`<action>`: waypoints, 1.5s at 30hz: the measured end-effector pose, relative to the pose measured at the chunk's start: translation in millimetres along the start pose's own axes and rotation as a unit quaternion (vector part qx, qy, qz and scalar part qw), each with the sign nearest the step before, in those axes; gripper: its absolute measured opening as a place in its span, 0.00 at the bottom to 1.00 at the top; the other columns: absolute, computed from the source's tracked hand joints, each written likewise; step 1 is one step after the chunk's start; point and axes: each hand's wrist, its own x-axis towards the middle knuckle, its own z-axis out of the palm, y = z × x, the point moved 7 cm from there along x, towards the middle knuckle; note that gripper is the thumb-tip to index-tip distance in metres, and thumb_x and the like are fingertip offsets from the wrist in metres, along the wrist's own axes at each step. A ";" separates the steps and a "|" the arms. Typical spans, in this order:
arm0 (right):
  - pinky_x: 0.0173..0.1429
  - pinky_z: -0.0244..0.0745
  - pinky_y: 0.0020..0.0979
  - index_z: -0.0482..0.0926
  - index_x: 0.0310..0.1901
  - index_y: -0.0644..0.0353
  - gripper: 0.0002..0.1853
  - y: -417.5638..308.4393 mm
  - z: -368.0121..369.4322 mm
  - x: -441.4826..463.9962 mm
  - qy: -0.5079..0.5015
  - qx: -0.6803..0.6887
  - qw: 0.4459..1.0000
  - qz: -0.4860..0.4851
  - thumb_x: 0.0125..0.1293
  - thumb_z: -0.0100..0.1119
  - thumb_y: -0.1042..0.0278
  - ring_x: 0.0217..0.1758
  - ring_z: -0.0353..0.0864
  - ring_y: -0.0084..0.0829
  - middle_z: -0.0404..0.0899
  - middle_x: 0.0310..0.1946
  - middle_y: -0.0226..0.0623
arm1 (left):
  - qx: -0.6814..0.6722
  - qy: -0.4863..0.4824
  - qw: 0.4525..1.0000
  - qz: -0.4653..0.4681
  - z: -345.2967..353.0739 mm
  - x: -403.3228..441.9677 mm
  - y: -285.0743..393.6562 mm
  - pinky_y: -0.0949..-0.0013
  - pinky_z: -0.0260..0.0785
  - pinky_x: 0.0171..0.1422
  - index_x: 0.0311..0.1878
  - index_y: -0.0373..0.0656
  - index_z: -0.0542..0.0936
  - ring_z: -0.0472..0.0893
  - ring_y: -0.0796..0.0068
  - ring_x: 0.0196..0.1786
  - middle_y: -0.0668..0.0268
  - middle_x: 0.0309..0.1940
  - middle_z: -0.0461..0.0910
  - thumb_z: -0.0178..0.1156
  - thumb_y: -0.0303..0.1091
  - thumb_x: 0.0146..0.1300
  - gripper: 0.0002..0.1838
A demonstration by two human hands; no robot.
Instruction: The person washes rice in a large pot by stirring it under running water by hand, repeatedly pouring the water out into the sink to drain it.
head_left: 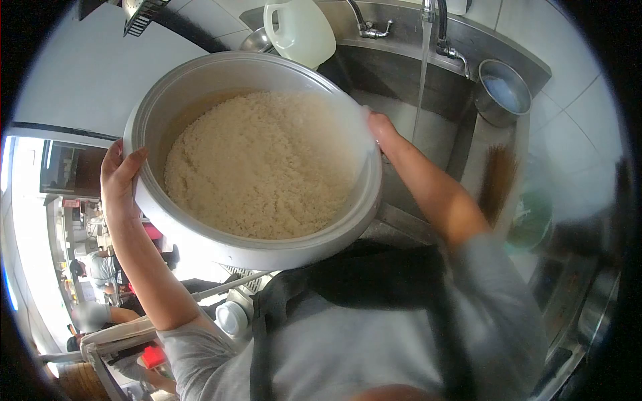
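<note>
A large pale-grey metal pot (175, 224) fills the middle of the head view, tilted slightly towards me. Inside it lies a broad mass of white rice (254, 167), heaped higher at the centre. My left hand (122, 175) grips the left rim, thumb over the edge. On the far right side, my right hand (380, 128) holds the pot's rim; its fingers are mostly hidden behind the wall. Just beyond that hand, a stream of water (422, 80) falls from a tap (428, 12) into the steel sink (401, 70).
A translucent plastic jug (304, 33) stands behind the pot. A steel pot (501, 93) rests on the sink's right ledge, beside a brown bristle brush (498, 184). A green object (531, 217) sits nearer. Other people (100, 267) appear at the lower left.
</note>
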 end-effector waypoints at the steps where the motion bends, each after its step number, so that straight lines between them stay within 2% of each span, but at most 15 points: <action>1: 0.42 0.72 0.34 0.78 0.38 0.71 0.25 -1.3 2.1 -2.8 0.012 0.005 1.000 0.008 0.67 0.43 0.52 0.35 0.78 0.33 0.80 0.34 0.43 | 0.007 0.000 1.000 -0.001 -0.1 -0.1 0.0 0.73 0.66 0.45 0.46 0.30 0.70 0.76 0.72 0.36 0.58 0.35 0.76 0.64 0.32 0.46 0.24; 14: 0.45 0.71 0.35 0.78 0.39 0.69 0.26 -7.3 5.9 -20.3 0.017 0.015 0.999 0.037 0.69 0.40 0.50 0.37 0.78 0.33 0.80 0.36 0.43 | 0.016 -0.004 1.000 -0.001 -0.6 3.9 -2.9 0.73 0.67 0.43 0.47 0.31 0.71 0.77 0.72 0.35 0.59 0.35 0.77 0.63 0.32 0.47 0.24; 20: 0.46 0.71 0.35 0.77 0.41 0.69 0.26 -5.6 5.8 -15.6 0.008 0.023 1.000 0.008 0.69 0.40 0.50 0.38 0.78 0.34 0.79 0.37 0.44 | 0.012 -0.009 1.000 0.004 0.1 5.7 -1.2 0.73 0.68 0.43 0.47 0.30 0.70 0.77 0.71 0.35 0.57 0.35 0.77 0.63 0.31 0.47 0.24; 26: 0.46 0.71 0.37 0.77 0.41 0.69 0.25 -1.4 1.6 -16.7 0.030 0.013 0.998 0.055 0.68 0.41 0.51 0.38 0.78 0.36 0.79 0.37 0.45 | 0.010 -0.004 1.000 0.015 3.2 4.5 1.6 0.72 0.68 0.44 0.47 0.29 0.69 0.77 0.70 0.35 0.56 0.35 0.77 0.63 0.30 0.47 0.24; 29: 0.45 0.71 0.38 0.77 0.41 0.70 0.26 -1.2 4.6 -12.8 0.010 0.039 0.999 0.025 0.68 0.42 0.50 0.38 0.78 0.37 0.79 0.37 0.46 | 0.010 -0.005 1.000 0.014 4.5 3.3 2.7 0.72 0.68 0.45 0.47 0.29 0.69 0.77 0.70 0.35 0.56 0.35 0.77 0.63 0.30 0.47 0.24; 32: 0.46 0.71 0.38 0.77 0.41 0.70 0.26 -4.3 5.7 -23.3 0.013 0.069 0.997 0.041 0.68 0.41 0.49 0.39 0.77 0.37 0.79 0.38 0.46 | 0.015 -0.005 1.000 0.016 5.0 2.3 4.7 0.73 0.68 0.45 0.47 0.29 0.69 0.77 0.70 0.36 0.57 0.35 0.77 0.64 0.31 0.47 0.24; 38: 0.49 0.70 0.37 0.77 0.41 0.70 0.26 -13.4 2.2 -39.0 0.025 0.037 0.998 0.052 0.69 0.39 0.51 0.39 0.77 0.37 0.78 0.38 0.45 | 0.023 -0.003 0.999 0.031 8.3 -1.7 8.9 0.73 0.67 0.45 0.47 0.30 0.70 0.77 0.72 0.36 0.57 0.36 0.77 0.63 0.31 0.48 0.24; 45: 0.48 0.70 0.36 0.77 0.42 0.70 0.26 5.3 0.2 -13.8 0.004 0.042 0.999 0.008 0.70 0.37 0.52 0.39 0.77 0.35 0.79 0.38 0.44 | 0.019 -0.017 0.999 0.023 5.7 0.5 -1.0 0.73 0.67 0.45 0.48 0.29 0.69 0.77 0.72 0.37 0.57 0.37 0.77 0.63 0.31 0.48 0.25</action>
